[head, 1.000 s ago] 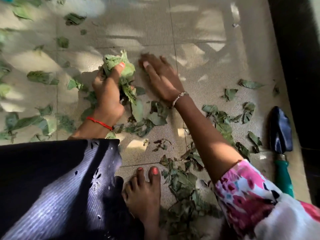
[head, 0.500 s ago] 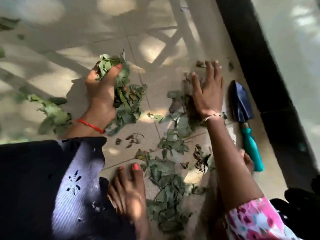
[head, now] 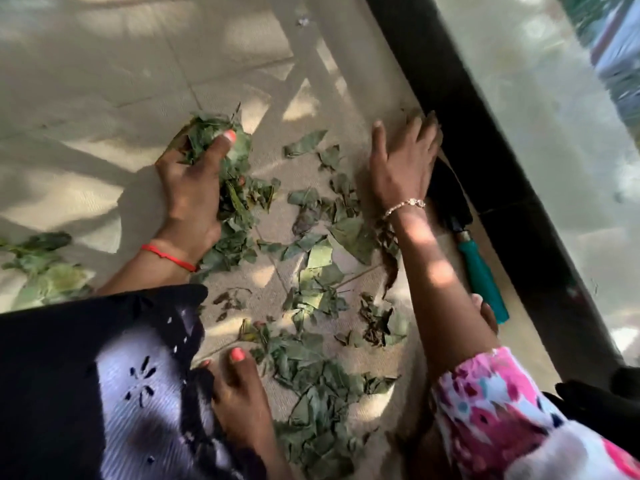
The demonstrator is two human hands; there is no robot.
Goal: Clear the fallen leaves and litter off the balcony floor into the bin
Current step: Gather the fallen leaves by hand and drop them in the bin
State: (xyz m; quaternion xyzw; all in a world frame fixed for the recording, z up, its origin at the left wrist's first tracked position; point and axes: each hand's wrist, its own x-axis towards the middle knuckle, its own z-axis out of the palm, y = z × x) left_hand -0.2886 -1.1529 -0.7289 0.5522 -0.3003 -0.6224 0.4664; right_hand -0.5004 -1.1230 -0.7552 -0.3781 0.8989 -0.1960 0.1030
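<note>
Green fallen leaves (head: 311, 265) lie scattered over the beige tiled balcony floor (head: 104, 84), thickest between my arms and down by my foot. My left hand (head: 194, 192) grips a bunch of leaves (head: 211, 136), thumb pressed over the top. My right hand (head: 405, 161) lies flat with straight, spread fingers on the floor, fingertips against the dark ledge, holding nothing. No bin is in view.
A garden trowel (head: 481, 278) with a dark blade and teal handle lies along the dark ledge (head: 485, 161), just right of my right wrist. My bare foot (head: 239, 393) stands among the leaves. A further clump of leaves (head: 41, 268) sits at the far left.
My right hand has swept from the middle of the floor rightward to the ledge beside the trowel. My left hand keeps its bunch of leaves. The view has swung right.
</note>
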